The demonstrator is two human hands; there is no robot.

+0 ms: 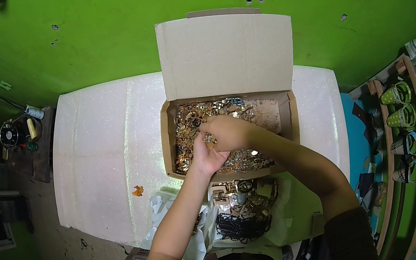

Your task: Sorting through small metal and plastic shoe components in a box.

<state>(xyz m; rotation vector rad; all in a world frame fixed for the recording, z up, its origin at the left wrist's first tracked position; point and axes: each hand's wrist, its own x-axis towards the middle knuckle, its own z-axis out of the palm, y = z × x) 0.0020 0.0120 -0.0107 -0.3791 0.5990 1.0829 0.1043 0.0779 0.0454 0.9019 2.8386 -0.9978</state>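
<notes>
A cardboard box point(167, 143) lies with its lid point(228, 54) raised, full of small gold and silver metal trinkets point(183, 129). Above its contents my two hands meet. My left hand point(209, 156) is cupped, palm up, around some small shiny metal pieces point(210, 141). Over that palm bends my right hand point(230, 130), its fingers closed in a pinch; what they hold is too small and covered to make out. Right of the hands, tiny pale beads or bits point(265, 111) cover part of the box floor.
A pale glittery cloth point(94, 150) covers the table; a small orange-brown piece point(138, 191) lies on it. Nearer me, an opened plastic bag point(164, 213) holds more trinkets and black bead strands point(242, 227). At right stands a wooden rack point(391, 175) with small patterned pots point(401, 117).
</notes>
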